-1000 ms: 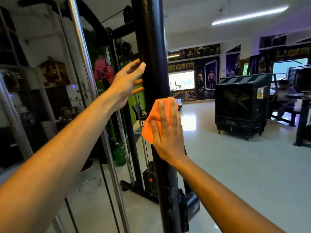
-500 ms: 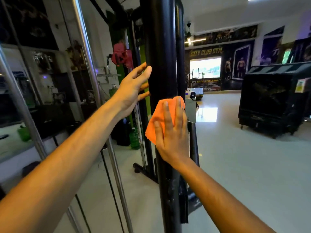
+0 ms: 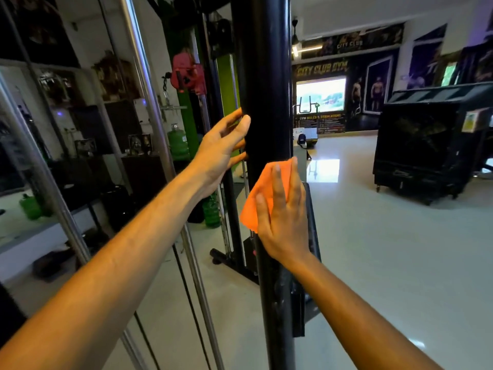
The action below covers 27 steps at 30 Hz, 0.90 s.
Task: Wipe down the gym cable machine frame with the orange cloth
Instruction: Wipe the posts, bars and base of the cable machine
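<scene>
A thick black upright post of the cable machine frame (image 3: 262, 76) runs from top to bottom through the middle of the view. My right hand (image 3: 282, 214) presses the orange cloth (image 3: 262, 193) flat against the post at about mid height, fingers straight and pointing up. Higher up, my left hand (image 3: 222, 150) rests on the post's left side with its fingers lightly spread around the edge. Part of the cloth is hidden under my right hand.
Chrome guide rods (image 3: 149, 102) and a thin cable stand to the left of the post. The machine's black base foot (image 3: 229, 263) lies on the pale floor. Green water jugs (image 3: 177, 141) sit at left. A big black air cooler (image 3: 426, 145) stands at right.
My right hand and the cloth have slid down the post. My left hand stays on the post's left side. The view has tilted down and closer.
</scene>
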Available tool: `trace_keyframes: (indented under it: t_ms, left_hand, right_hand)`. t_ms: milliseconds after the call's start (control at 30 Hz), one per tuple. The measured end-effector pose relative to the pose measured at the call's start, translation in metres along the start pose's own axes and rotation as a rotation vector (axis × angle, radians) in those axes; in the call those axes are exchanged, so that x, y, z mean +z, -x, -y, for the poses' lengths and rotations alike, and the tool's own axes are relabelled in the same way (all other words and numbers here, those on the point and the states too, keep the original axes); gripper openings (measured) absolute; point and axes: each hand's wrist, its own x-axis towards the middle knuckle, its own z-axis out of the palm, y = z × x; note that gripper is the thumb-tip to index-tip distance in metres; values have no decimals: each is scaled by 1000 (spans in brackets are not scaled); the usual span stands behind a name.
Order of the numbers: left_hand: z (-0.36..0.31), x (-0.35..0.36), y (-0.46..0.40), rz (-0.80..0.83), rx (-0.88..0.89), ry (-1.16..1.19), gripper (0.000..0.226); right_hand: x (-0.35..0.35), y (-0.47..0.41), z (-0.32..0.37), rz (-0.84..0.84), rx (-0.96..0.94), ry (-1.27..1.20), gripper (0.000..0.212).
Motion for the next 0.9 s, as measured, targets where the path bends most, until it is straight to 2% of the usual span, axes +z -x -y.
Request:
trace_keyframes:
  t_ms: [200, 333, 433, 667, 767, 900]
  left_hand:
    - [3, -1, 1, 16, 18, 49, 35]
    - [17, 0, 3, 2, 38, 50, 46]
    - [25, 0, 9, 4, 20, 51, 50]
    - [29, 0, 17, 6, -13, 56, 37]
    - [37, 1, 20, -1, -21, 64, 34]
    - [50, 2, 30, 9, -46, 67, 35]
  right_hand:
    - [-10, -59, 25, -130, -17, 57, 71]
    - [11, 15, -2, -55, -17, 91, 83]
    - [20, 61, -17, 37, 72, 38, 91]
    - [2, -22, 13, -108, 16, 25, 70]
    - [14, 13, 1, -75, 24, 80, 75]
    - [31, 92, -23, 76, 105, 103, 86]
